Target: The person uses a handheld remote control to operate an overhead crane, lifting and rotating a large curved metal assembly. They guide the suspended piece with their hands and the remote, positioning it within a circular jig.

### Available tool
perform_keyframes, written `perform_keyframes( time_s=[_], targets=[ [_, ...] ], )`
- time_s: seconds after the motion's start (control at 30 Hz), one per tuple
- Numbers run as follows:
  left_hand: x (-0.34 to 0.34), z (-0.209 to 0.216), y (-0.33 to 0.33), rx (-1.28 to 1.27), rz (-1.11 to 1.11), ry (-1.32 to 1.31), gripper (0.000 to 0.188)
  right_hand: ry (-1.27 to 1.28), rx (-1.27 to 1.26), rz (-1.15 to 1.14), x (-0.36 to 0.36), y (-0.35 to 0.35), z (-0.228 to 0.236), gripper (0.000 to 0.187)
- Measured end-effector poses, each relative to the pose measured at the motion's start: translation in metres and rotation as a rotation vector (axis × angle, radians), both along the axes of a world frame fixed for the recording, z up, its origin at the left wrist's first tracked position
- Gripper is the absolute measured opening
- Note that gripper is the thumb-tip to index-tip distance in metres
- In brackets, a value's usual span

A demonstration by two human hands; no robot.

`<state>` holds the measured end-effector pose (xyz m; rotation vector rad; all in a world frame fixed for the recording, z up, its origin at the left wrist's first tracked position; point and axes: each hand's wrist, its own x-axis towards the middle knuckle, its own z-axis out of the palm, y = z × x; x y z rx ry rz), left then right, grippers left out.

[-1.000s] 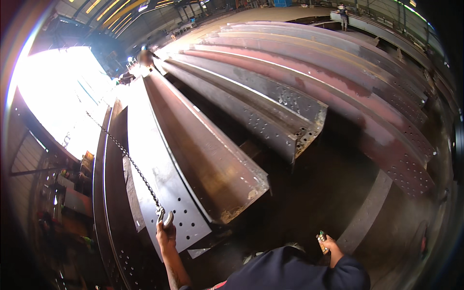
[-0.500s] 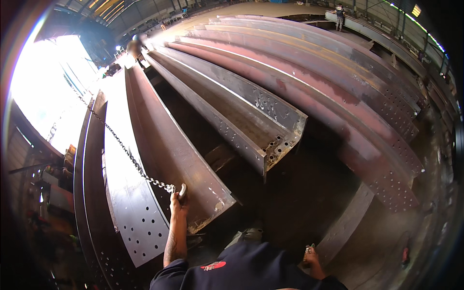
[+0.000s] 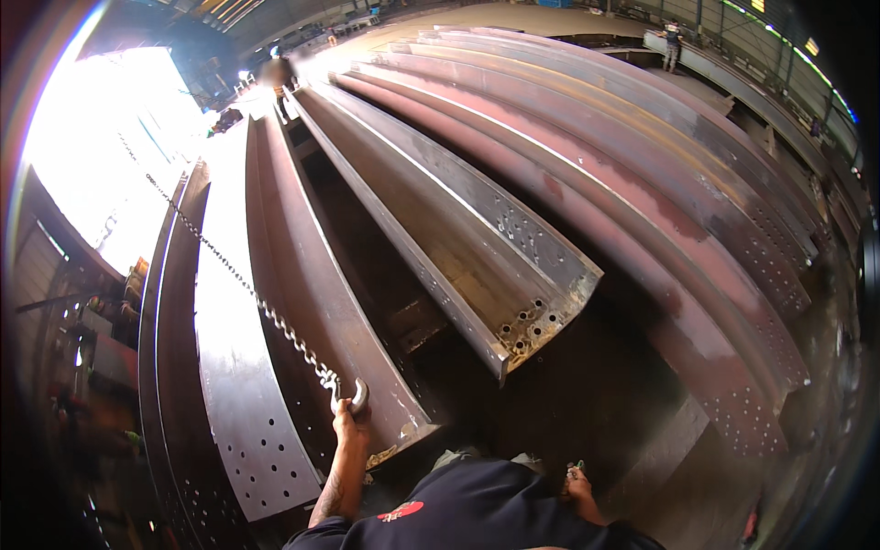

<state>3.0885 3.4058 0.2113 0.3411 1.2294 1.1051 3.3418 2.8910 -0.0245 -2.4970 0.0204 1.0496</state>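
A: What is being held by the left hand?

B: A steel hook is being gripped. The fingers are being closed around its shank, pressed together. The hook is being held up in front of the end of the nearest beam, just above its lower flange corner.

A: What is being carried by the hook?

B: A chain is being carried at the hook's top. The chain is being drawn taut, running up and to the left toward the bright doorway, across the perforated plate lying beside the beam.

A: How is the right hand being used?

B: It is being kept low, beside the dark shirt, well apart from the hook. A small object is being held in it; the fingers are being curled around it, but the object is too small to be identified.

A: What is being seen around the hands?

B: A second beam with bolt holes at its end is being shown to the right, and further long beams are being shown beyond it. A person is being seen standing far off at the upper right.
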Motion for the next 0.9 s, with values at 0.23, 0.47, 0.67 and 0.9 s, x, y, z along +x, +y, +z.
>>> perform_keyframes(
  time_s=[0.23,0.47,0.67,0.9],
  targets=[
    [0.068,0.082,0.011,0.266,-0.007,-0.134,0.013,0.046,-0.087,0.109,0.081,0.041,0.011,0.034],
    [0.122,0.077,-0.058,0.258,0.021,-0.151,0.025,0.124,-0.020,0.305,0.163,0.055,0.008,0.036],
    [0.163,0.074,-0.129,0.156,-0.032,-0.126,0.027,0.031,0.089,0.682,0.260,0.013,-0.059,0.044],
    [0.177,0.040,-0.243,-0.004,-0.117,-0.020,0.016,0.025,-0.124,0.547,0.309,0.071,0.050,0.046]
  ],
)
